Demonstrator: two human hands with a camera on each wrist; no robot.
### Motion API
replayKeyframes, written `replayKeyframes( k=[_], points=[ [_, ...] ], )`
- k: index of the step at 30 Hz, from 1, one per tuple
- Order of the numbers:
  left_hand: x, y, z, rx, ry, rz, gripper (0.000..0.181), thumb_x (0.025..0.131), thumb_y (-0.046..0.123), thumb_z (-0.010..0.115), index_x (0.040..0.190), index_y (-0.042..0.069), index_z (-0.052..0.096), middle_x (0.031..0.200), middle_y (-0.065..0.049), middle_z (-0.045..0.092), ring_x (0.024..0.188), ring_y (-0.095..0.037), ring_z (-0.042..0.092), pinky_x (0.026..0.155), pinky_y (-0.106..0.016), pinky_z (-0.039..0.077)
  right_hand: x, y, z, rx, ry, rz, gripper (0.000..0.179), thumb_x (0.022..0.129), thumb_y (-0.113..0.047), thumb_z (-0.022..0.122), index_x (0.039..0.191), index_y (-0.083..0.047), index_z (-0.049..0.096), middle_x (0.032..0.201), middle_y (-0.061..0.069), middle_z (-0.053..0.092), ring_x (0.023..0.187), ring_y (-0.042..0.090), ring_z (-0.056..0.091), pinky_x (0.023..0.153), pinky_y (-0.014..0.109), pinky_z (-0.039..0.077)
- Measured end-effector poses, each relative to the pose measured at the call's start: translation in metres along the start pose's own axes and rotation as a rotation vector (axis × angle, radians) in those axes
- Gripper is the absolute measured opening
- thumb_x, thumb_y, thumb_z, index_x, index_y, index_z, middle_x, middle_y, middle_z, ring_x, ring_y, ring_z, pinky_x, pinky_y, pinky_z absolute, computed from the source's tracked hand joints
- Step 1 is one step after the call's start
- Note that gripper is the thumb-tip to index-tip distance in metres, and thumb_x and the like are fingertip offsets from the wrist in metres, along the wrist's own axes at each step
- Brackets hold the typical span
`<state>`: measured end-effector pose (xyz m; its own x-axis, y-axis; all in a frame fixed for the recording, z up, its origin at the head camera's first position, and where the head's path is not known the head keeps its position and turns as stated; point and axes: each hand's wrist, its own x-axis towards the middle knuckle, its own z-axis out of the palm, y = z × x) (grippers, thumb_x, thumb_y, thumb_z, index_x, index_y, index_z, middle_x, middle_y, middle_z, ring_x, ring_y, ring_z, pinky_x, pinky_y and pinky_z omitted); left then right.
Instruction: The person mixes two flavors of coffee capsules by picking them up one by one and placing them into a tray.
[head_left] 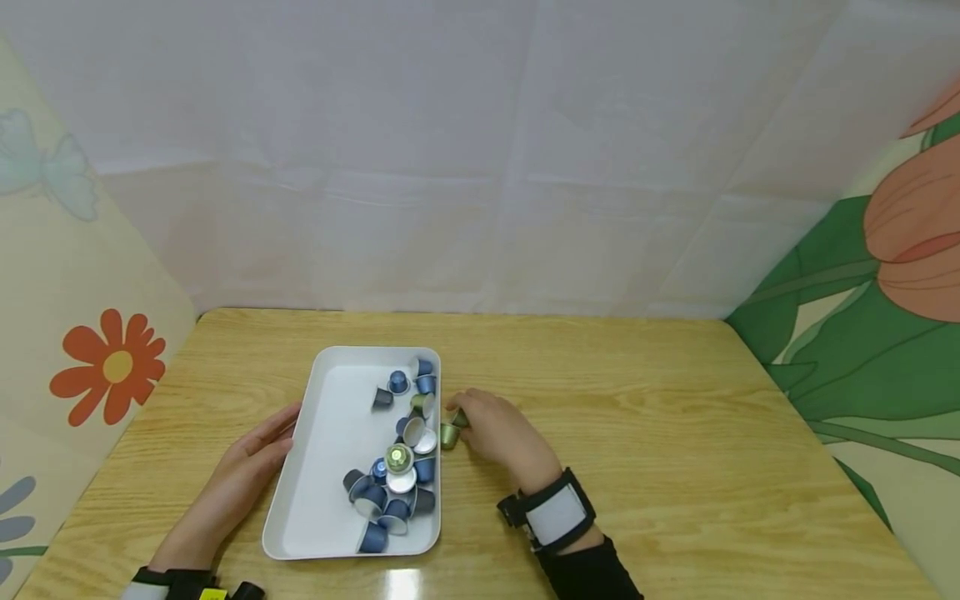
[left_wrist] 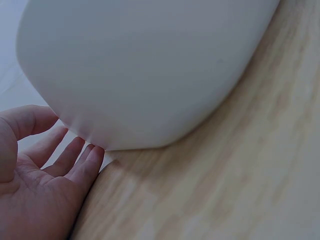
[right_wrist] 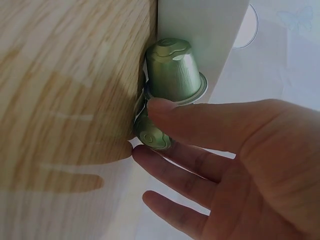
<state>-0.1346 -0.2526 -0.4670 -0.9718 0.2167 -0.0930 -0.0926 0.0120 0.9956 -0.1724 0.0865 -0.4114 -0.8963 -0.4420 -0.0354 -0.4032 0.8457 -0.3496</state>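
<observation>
A white tray (head_left: 337, 450) lies on the table, with blue, grey and green coffee capsules gathered along its right side. My left hand (head_left: 243, 475) rests its fairly straight fingertips against the tray's left wall; the left wrist view shows the fingers (left_wrist: 89, 162) touching that wall (left_wrist: 135, 100). Just outside the right wall, my right hand (head_left: 498, 429) pinches a green coffee capsule (right_wrist: 152, 135) between thumb and fingers. Another green capsule (right_wrist: 172, 72) sits right beside it along the tray's side, bottom end up in the right wrist view.
The wooden table (head_left: 675, 458) stretches to the right of the tray. A white sheet (head_left: 480, 167) hangs behind the table's back edge. Printed panels with a red flower (head_left: 116, 367) and large tulips (head_left: 915, 225) stand at either side.
</observation>
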Motion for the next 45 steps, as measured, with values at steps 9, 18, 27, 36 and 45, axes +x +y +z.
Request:
replayKeyframes(
  k=[9,18,27,36,45],
  points=[
    [0.000,-0.001,0.000,-0.012,-0.007,0.006,0.064,0.105,0.024,0.051,0.154,-0.006,0.023,0.159,-0.026,0.019,0.120,0.012,0.047,0.096,-0.013,0.042,0.000,0.003,0.001,-0.004,0.013,-0.009,0.032,0.084,0.001,0.075,0.115,-0.006,0.068,0.109,0.009,0.066,0.102,0.026,0.063,0.089,0.039,0.052],
    [-0.001,0.000,0.000,-0.014,-0.010,0.006,0.064,0.105,0.023,0.051,0.154,-0.006,0.023,0.159,-0.027,0.019,0.121,0.012,0.047,0.096,-0.013,0.042,-0.001,0.003,-0.004,0.028,0.003,0.030,0.025,0.089,0.000,0.069,0.114,-0.007,0.069,0.107,0.007,0.066,0.101,0.023,0.063,0.088,0.038,0.053],
    [0.000,0.000,0.001,-0.020,-0.012,0.010,0.063,0.105,0.023,0.051,0.153,-0.007,0.023,0.159,-0.027,0.019,0.121,0.011,0.047,0.096,-0.013,0.042,-0.004,-0.005,-0.016,0.023,0.028,0.021,0.025,0.090,-0.003,0.069,0.115,-0.008,0.069,0.105,0.005,0.064,0.099,0.022,0.063,0.086,0.037,0.053],
    [0.000,0.000,0.001,-0.018,-0.001,-0.009,0.064,0.104,0.025,0.052,0.154,-0.004,0.024,0.159,-0.024,0.020,0.121,0.012,0.046,0.096,-0.013,0.042,-0.012,-0.026,-0.029,-0.052,0.067,-0.065,0.025,0.089,-0.005,0.072,0.113,-0.008,0.070,0.103,0.004,0.065,0.092,0.019,0.063,0.082,0.034,0.054],
    [0.000,0.000,0.001,-0.010,0.000,-0.012,0.063,0.104,0.026,0.052,0.154,-0.003,0.025,0.160,-0.023,0.021,0.121,0.012,0.046,0.096,-0.013,0.042,-0.025,-0.051,-0.036,-0.149,0.080,-0.165,0.030,0.086,-0.007,0.076,0.115,-0.008,0.069,0.104,0.004,0.066,0.092,0.018,0.063,0.082,0.031,0.054]
  ],
)
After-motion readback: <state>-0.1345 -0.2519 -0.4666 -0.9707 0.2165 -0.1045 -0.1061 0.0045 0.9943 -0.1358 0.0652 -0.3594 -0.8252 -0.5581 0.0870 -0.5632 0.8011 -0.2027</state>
